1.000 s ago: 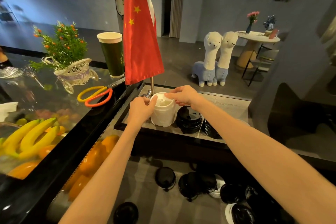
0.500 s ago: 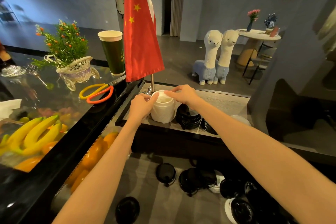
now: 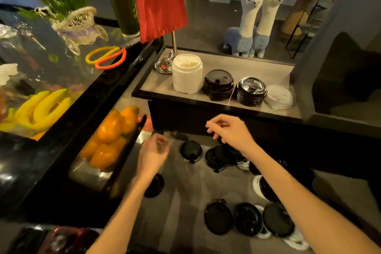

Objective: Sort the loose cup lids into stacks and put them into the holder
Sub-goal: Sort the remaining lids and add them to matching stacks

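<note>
A tall stack of white lids point(image 3: 187, 74) stands on the raised grey shelf point(image 3: 257, 68). Right of it sit two short stacks of black lids point(image 3: 218, 84) point(image 3: 251, 91) and a few white lids point(image 3: 278, 97). Several loose black lids point(image 3: 191, 150) point(image 3: 219, 218) and some white ones point(image 3: 296, 240) lie scattered on the lower grey counter. My left hand point(image 3: 153, 153) hovers over the lower counter, fingers apart, holding nothing. My right hand point(image 3: 228, 132) hangs above the loose black lids, fingers loosely spread, also with nothing in it. Both hands are motion-blurred.
A red flag point(image 3: 159, 0) on a metal base point(image 3: 165, 65) stands left of the white stack. A glass display case point(image 3: 61, 88) with bananas point(image 3: 39, 109) and oranges point(image 3: 109, 130) borders the left. Scissors point(image 3: 107, 57), a green cup point(image 3: 122, 4) and a plant basket point(image 3: 76, 22) sit on top.
Both hands have let go of the white lid stack on the shelf and dropped down toward the loose lids on the lower counter. The view has tilted downward.
</note>
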The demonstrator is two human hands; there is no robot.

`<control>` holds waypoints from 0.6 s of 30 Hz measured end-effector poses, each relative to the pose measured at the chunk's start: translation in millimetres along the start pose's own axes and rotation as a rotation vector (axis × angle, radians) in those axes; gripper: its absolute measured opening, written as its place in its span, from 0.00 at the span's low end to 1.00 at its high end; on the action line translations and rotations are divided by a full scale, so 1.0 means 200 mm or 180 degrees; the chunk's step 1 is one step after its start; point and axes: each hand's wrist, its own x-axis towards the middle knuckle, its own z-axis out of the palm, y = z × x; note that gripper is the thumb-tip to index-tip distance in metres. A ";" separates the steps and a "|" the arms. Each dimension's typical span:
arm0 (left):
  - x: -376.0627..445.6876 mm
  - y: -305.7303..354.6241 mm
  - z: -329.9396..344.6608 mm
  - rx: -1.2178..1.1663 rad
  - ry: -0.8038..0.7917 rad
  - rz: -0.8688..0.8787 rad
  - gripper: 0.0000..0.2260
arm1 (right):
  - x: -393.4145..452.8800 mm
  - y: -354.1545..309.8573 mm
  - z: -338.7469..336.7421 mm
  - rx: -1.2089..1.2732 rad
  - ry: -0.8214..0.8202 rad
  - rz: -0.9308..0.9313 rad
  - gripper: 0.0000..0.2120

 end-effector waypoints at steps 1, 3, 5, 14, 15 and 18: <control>-0.03 -0.10 0.04 0.0312 -0.0169 -0.0131 0.09 | 0.01 0.12 0.04 -0.0154 -0.0138 0.0287 0.07; -0.10 -0.27 0.12 0.0982 -0.0556 -0.0402 0.16 | 0.01 0.36 0.12 -0.0535 -0.0232 0.0748 0.07; -0.16 -0.37 0.17 0.1530 -0.0898 -0.0730 0.27 | 0.04 0.56 0.16 -0.1322 -0.0117 0.0724 0.13; -0.30 -0.49 0.26 0.1781 -0.0999 -0.0954 0.38 | 0.16 0.74 0.15 -0.3115 -0.0955 0.0505 0.55; -0.31 -0.47 0.27 0.1654 -0.1006 -0.0923 0.38 | 0.16 0.76 0.15 -0.3213 -0.0986 0.0486 0.55; -0.34 -0.38 0.30 0.0852 -0.0959 -0.0930 0.39 | 0.14 0.80 0.18 -0.3471 -0.0983 0.0386 0.53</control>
